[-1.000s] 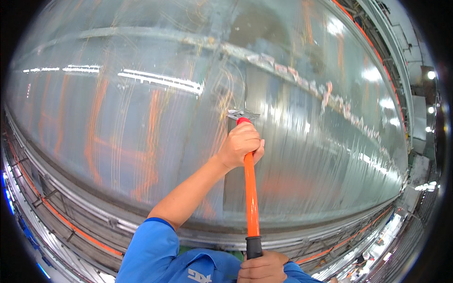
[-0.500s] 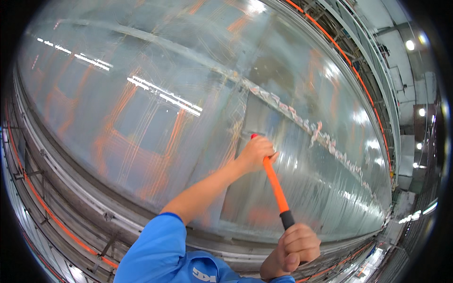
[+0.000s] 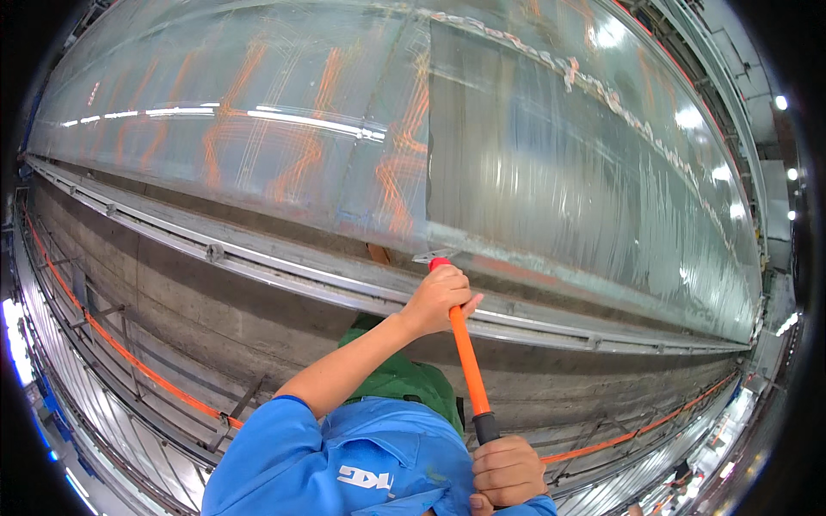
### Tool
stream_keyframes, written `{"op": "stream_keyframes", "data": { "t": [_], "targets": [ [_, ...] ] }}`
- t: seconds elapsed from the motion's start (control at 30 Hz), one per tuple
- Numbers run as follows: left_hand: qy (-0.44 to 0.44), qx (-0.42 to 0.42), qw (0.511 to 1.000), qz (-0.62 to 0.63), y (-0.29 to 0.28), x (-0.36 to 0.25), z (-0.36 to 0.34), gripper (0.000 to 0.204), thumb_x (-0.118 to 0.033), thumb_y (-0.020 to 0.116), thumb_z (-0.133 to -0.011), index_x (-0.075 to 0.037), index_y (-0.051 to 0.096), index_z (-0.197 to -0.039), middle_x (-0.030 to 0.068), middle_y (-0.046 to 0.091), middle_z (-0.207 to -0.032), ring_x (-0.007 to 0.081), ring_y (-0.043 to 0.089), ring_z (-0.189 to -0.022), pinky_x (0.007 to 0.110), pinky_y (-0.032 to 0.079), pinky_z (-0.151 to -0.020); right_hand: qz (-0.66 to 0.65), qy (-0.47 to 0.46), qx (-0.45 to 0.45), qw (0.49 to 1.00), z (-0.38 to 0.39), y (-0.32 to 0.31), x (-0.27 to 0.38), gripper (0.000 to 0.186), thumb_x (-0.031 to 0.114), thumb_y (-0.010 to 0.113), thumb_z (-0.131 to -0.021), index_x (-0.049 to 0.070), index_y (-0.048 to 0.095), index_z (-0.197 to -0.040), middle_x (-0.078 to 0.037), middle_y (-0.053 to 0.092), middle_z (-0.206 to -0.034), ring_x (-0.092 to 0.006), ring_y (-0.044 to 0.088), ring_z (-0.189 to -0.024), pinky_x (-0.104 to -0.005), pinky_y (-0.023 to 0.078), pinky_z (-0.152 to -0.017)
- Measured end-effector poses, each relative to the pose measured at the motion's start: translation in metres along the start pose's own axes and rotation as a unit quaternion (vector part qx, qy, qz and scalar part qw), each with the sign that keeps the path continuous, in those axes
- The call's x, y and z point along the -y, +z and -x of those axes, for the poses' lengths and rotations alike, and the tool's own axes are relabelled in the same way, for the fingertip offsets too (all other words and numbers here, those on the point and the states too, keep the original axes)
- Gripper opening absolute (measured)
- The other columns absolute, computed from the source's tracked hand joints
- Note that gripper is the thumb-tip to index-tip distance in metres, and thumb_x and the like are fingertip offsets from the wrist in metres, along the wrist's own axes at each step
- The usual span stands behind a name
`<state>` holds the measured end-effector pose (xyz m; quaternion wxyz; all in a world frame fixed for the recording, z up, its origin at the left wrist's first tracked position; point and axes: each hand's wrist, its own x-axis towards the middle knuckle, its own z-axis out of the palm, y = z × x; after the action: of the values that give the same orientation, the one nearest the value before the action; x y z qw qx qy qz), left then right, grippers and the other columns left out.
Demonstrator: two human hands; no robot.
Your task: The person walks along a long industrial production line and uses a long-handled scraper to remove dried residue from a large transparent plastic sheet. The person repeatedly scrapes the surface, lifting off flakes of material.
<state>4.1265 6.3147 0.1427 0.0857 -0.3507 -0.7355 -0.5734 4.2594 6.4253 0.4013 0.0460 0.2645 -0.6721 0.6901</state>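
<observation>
Both of my hands are closed round a long-handled scraper (image 3: 469, 365) with an orange shaft, a red neck and a black grip. My left hand (image 3: 440, 299) wraps the shaft just below the neck, while my right hand (image 3: 508, 470) grasps the black grip lower down, close to my body. The flat blade (image 3: 430, 256) lies at the near edge of a large glossy panel (image 3: 525, 163); whether it touches the panel is hard to tell. A wet, streaked grey strip of that panel lies right of a straight dark edge, with orange marks (image 3: 400, 193) to its left.
A metal rail (image 3: 284, 279) runs along the panel's near side, beside a grey concrete-like surface (image 3: 172, 254). Nearer me is an orange pipe or rail (image 3: 142, 368) on a frame. A ridge of whitish residue (image 3: 572, 73) crosses the panel. Lamps (image 3: 781, 102) glow at the right.
Both hands have drawn the scraper toward me, from the panel's middle to its near edge. My view has shifted too, showing more of the rail and green clothing below my shirt.
</observation>
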Motion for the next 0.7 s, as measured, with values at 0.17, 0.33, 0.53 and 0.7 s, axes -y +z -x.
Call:
{"op": "stream_keyframes", "data": {
  "t": [0.17, 0.33, 0.53, 0.7],
  "targets": [
    [-0.023, -0.002, 1.000, -0.015, -0.005, -0.007, 0.020, 0.027, -0.003, 0.082, -0.082, -0.004, 0.058, -0.069, 0.0105, 0.059, -0.074, 0.0334, 0.061, -0.078, 0.044, 0.055, -0.083, 0.023, -0.018, 0.022, 0.999, 0.026, 0.022, -0.003, 0.026, -0.003, 0.071, -0.081, 0.008, 0.054, -0.064, -0.006, 0.058, -0.066, -0.0227, 0.058, -0.055, -0.0391, 0.051, -0.054],
    [0.006, -0.035, 0.999, -0.014, -0.013, 0.007, 0.025, 0.026, 0.004, 0.076, -0.080, -0.004, 0.056, -0.067, 0.0109, 0.058, -0.072, 0.0327, 0.061, -0.072, 0.043, 0.054, -0.076, 0.028, -0.102, 0.004, 0.994, 0.027, 0.051, -0.029, 0.028, -0.004, 0.071, -0.081, 0.009, 0.053, -0.065, -0.005, 0.058, -0.066, -0.0213, 0.056, -0.054, -0.0356, 0.050, -0.053],
    [0.019, -0.070, 0.997, 0.001, -0.024, 0.027, 0.011, 0.027, 0.008, 0.074, -0.078, -0.003, 0.054, -0.065, 0.0109, 0.058, -0.070, 0.0322, 0.059, -0.066, 0.042, 0.053, -0.070, 0.034, -0.110, -0.012, 0.993, 0.009, 0.061, -0.047, 0.030, -0.005, 0.072, -0.081, 0.010, 0.052, -0.064, -0.006, 0.057, -0.066, -0.0206, 0.055, -0.054, -0.0349, 0.051, -0.054],
    [0.023, -0.084, 0.996, 0.016, -0.037, 0.052, -0.020, 0.027, 0.010, 0.072, -0.077, -0.003, 0.053, -0.064, 0.0103, 0.057, -0.069, 0.0315, 0.059, -0.065, 0.041, 0.052, -0.068, 0.038, -0.132, 0.016, 0.990, -0.028, 0.046, -0.069, 0.027, -0.002, 0.077, -0.082, 0.008, 0.057, -0.067, -0.006, 0.059, -0.068, -0.0201, 0.057, -0.055, -0.0360, 0.053, -0.056]
  ]
}}
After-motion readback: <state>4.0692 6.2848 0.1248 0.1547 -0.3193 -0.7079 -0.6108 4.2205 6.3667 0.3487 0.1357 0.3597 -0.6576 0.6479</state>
